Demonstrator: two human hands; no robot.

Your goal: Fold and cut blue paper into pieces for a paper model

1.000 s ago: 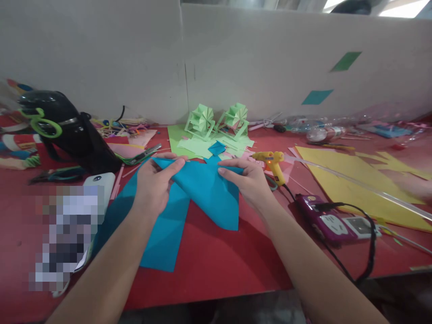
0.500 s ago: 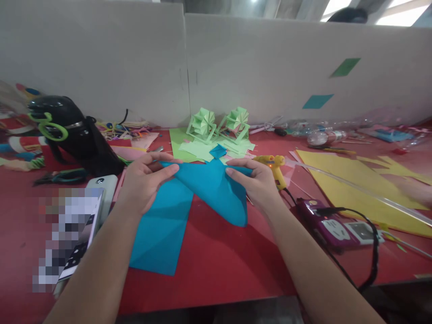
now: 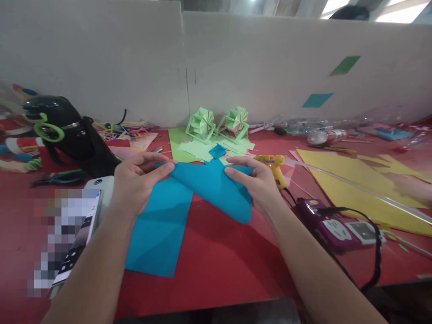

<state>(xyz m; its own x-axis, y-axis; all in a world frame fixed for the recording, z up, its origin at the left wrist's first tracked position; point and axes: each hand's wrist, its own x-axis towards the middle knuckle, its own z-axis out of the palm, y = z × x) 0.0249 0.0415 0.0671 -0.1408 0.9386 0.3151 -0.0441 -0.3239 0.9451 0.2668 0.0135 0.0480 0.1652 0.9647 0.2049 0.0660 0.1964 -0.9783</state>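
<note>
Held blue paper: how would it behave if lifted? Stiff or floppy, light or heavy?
Probably light: the left hand and right hand support the held blue paper with thumb-and-finger pinches. Likely floppy rather than rigid, since it bends in a soft curve between them. May crease easily; it looks thin.

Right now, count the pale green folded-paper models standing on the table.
2. The left model and right model stand side by side before the white partition, beyond the held blue paper. Both are in plain sight; clutter could hide others.
</note>
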